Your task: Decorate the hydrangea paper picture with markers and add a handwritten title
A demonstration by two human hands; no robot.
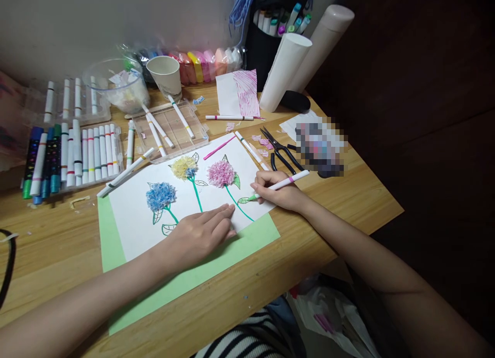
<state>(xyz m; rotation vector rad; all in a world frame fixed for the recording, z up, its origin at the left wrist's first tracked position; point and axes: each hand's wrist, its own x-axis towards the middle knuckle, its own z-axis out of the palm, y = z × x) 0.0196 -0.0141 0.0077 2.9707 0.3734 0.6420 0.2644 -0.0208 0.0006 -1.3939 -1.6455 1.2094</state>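
White sheet with ruffled flower heads, on green card. Left hand: empty, fingers extended over sheet. Right hand: gripping slim marker, tip at pointed leaf. Wooden tabletop: strip along card's near edge.

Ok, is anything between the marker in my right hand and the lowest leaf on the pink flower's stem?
Nothing visible. The marker has its green tip right at the leaf. Your left hand rests on the white paper nearby, not between them.

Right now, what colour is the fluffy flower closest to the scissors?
That fluffy flower is pink, seen best in the head view.
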